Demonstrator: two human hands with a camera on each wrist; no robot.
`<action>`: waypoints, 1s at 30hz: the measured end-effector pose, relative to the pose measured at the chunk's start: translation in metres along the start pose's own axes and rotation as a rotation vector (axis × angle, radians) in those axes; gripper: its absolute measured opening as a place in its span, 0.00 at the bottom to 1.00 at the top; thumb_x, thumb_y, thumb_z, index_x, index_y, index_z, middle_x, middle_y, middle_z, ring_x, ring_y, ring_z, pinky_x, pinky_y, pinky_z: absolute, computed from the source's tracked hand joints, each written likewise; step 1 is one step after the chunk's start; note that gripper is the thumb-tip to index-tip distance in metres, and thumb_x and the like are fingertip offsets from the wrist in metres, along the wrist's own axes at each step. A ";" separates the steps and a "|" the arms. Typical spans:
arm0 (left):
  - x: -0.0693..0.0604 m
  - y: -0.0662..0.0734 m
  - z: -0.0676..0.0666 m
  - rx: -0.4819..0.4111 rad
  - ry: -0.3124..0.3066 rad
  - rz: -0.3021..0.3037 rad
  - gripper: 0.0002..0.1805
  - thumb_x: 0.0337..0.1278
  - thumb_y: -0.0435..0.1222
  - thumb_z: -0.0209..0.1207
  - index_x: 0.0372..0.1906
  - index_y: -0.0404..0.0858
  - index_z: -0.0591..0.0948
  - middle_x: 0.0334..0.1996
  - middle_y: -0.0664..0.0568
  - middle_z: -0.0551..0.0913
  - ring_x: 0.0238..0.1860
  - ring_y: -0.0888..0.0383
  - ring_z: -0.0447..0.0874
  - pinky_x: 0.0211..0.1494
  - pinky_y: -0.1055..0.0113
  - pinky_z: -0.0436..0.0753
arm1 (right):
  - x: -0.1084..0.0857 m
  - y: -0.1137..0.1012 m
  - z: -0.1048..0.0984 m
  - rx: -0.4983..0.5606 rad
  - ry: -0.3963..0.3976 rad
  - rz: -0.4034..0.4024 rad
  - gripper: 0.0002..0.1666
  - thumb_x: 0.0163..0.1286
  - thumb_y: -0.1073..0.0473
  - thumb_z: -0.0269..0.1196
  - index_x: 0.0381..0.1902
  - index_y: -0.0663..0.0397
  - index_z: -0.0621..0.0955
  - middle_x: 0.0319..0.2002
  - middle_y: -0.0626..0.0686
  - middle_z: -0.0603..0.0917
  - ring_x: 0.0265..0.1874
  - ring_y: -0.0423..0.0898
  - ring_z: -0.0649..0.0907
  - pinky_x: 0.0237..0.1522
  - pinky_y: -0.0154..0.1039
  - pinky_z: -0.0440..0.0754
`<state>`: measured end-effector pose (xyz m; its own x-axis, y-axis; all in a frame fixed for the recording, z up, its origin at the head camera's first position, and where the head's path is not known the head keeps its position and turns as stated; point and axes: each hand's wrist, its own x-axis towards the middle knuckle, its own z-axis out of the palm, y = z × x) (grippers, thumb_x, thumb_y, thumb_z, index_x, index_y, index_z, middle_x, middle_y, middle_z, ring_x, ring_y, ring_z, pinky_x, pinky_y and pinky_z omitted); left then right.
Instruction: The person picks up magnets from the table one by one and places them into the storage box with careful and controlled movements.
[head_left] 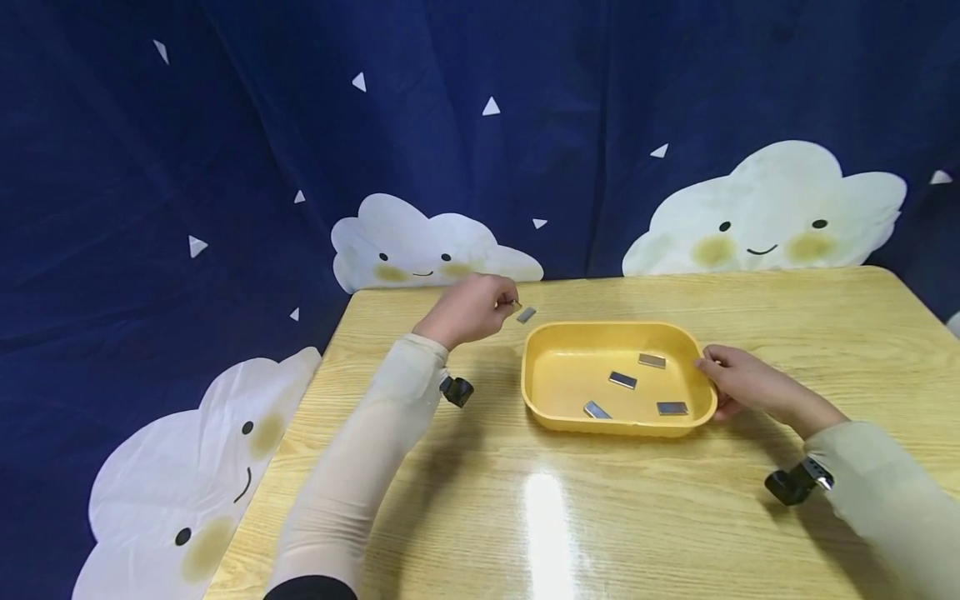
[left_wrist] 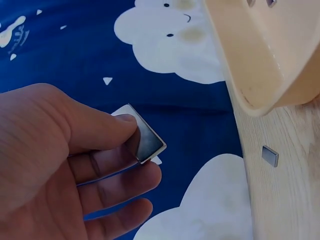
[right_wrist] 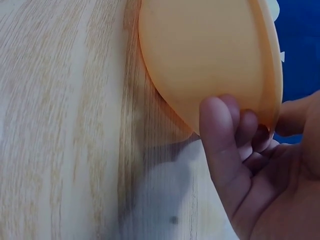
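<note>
My left hand (head_left: 474, 307) pinches a small shiny silver rectangular block (left_wrist: 148, 141) between thumb and fingers, above the table's back part and left of the yellow plastic basin (head_left: 566, 379). A second silver block (head_left: 527, 315) lies on the table close to that hand, just behind the basin's left back corner. Several similar blocks (head_left: 622, 380) lie spread over the basin's floor. At the basin's right end, my right hand (head_left: 750, 385) grips the rim; the right wrist view shows its curled fingers (right_wrist: 217, 120) against the outer wall, the thumb over the rim.
The basin stands on a light wood-grain table (head_left: 465, 500), which has a bright light reflection near the front. Behind and to the left hangs a dark blue cloth (head_left: 570, 100) with white triangles and smiling clouds. Dark wrist cameras (head_left: 456, 390) are strapped to both sleeves.
</note>
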<state>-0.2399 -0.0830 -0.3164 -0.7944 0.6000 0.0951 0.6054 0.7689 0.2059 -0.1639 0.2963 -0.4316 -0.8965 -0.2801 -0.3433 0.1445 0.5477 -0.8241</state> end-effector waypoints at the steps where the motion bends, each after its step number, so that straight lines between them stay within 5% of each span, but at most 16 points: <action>1: 0.001 0.001 0.001 -0.002 -0.002 0.001 0.06 0.66 0.34 0.56 0.37 0.41 0.84 0.40 0.54 0.88 0.32 0.59 0.79 0.43 0.64 0.81 | 0.000 0.000 0.000 0.001 -0.001 -0.002 0.20 0.83 0.52 0.39 0.37 0.64 0.63 0.29 0.56 0.80 0.24 0.44 0.84 0.29 0.43 0.87; 13: 0.009 0.014 0.005 -0.105 -0.097 0.021 0.06 0.65 0.35 0.58 0.40 0.40 0.84 0.39 0.51 0.88 0.39 0.57 0.83 0.49 0.65 0.81 | 0.003 0.001 0.000 -0.004 -0.008 0.006 0.21 0.83 0.51 0.38 0.38 0.64 0.63 0.29 0.56 0.80 0.24 0.46 0.84 0.29 0.44 0.87; 30: 0.031 0.042 0.028 -0.047 -0.176 0.085 0.07 0.67 0.36 0.57 0.32 0.41 0.79 0.28 0.56 0.76 0.31 0.60 0.71 0.40 0.70 0.70 | 0.003 0.004 0.000 -0.001 0.000 0.008 0.20 0.83 0.51 0.38 0.38 0.64 0.64 0.27 0.54 0.78 0.23 0.46 0.84 0.28 0.43 0.87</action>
<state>-0.2379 -0.0259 -0.3322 -0.7171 0.6946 -0.0567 0.6633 0.7052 0.2505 -0.1659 0.2977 -0.4363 -0.8951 -0.2759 -0.3502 0.1513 0.5511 -0.8206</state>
